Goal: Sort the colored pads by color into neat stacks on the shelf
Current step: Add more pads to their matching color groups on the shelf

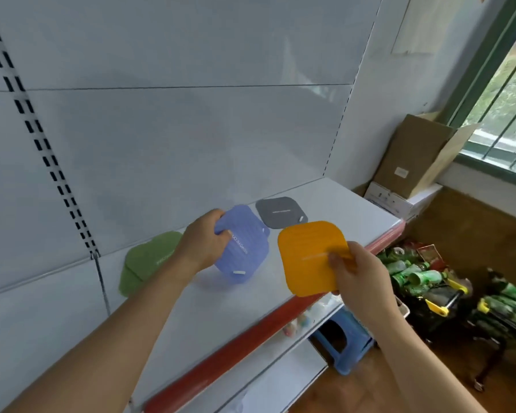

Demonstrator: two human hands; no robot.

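Note:
My left hand [204, 239] grips a blue ribbed pad [245, 245] by its upper left edge and holds it tilted just above the white shelf [221, 308]. An orange pad [310, 257] is pinched at its right edge by my right hand [356, 272], over the shelf's front. A green pad [145, 260] lies flat on the shelf to the left, partly behind my left wrist. A grey pad [280, 211] lies flat at the back, right of the blue one.
The shelf has a red front strip [251, 338] and a white back panel. Below are a lower shelf and a blue plastic stool [344, 338]. Cardboard boxes [411, 156] stand at the right, and carts of green bottles [420, 278] stand on the floor.

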